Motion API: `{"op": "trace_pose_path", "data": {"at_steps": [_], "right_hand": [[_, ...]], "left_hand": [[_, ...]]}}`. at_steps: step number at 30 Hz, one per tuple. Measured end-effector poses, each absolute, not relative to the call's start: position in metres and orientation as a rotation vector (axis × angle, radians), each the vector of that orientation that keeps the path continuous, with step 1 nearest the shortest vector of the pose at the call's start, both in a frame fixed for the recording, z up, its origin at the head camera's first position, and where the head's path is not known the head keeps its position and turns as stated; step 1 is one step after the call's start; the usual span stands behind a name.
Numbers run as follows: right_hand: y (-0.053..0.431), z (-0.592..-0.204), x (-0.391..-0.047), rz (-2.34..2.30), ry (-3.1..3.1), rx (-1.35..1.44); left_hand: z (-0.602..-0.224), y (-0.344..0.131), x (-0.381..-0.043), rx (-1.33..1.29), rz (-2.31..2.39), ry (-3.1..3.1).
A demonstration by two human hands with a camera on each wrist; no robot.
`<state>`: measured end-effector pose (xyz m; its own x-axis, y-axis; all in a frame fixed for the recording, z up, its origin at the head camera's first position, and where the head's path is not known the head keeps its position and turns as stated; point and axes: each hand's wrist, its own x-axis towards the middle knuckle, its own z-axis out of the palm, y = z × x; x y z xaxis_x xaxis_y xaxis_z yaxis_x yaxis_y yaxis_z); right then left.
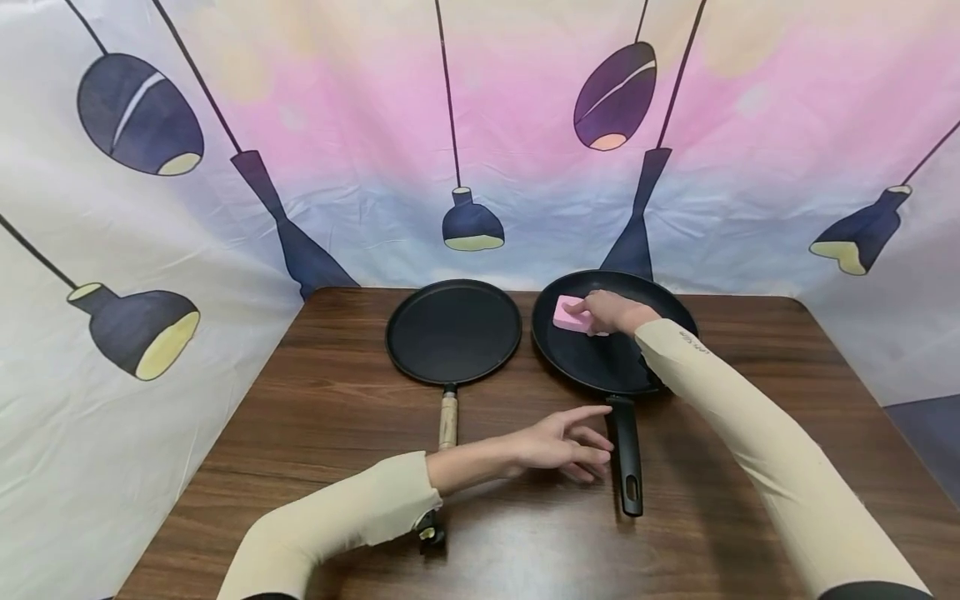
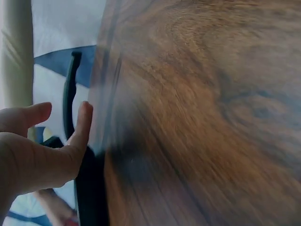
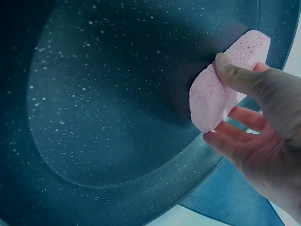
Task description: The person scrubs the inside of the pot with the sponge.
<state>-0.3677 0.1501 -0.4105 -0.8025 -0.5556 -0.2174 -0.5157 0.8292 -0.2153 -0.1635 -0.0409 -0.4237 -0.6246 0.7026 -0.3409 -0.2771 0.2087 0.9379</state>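
Observation:
My right hand [image 1: 611, 312] pinches a pink sponge [image 1: 570, 315] over the inside of a black frying pan [image 1: 592, 358]. In the right wrist view the thumb presses one face of the sponge [image 3: 207, 96], with fingers behind it, and the pan's speckled inner surface [image 3: 108, 108] lies close by. Beside the pan's black handle [image 1: 628, 467], my left hand [image 1: 558, 442] is spread with loosely extended fingers, holding nothing. From the left wrist, that hand [image 2: 51, 160] shows thumb and finger apart, with the handle [image 2: 69, 94] just beyond.
A flat black griddle pan [image 1: 453, 332] with a light wooden handle [image 1: 448, 417] lies left of the frying pan. My left forearm crosses over that handle. Both pans sit on a brown wooden table [image 1: 337, 375]. A cloth printed with lamps [image 1: 375, 167] hangs behind.

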Motion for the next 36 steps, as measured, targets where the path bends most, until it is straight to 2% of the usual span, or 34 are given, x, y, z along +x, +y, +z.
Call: {"op": "trace_pose_path", "data": {"at_steps": [13,20,26,36], "right_hand": [[0.165,-0.420,-0.381,-0.246,2.829,-0.686],[0.183,-0.423,-0.381,0.062,3.002,-0.669],[0.206,-0.417,-0.377,0.366,3.111,-0.605],[0.234,-0.387,-0.355,0.447,3.077,-0.603]], "left_hand": [[-0.431,-0.003,-0.155,0.289,1.604,1.620],[-0.437,0.003,-0.152,0.229,1.658,1.548],[-0.440,-0.002,-0.159,0.182,1.686,1.423],[-0.447,-0.007,-0.163,0.195,1.757,1.284]]}}
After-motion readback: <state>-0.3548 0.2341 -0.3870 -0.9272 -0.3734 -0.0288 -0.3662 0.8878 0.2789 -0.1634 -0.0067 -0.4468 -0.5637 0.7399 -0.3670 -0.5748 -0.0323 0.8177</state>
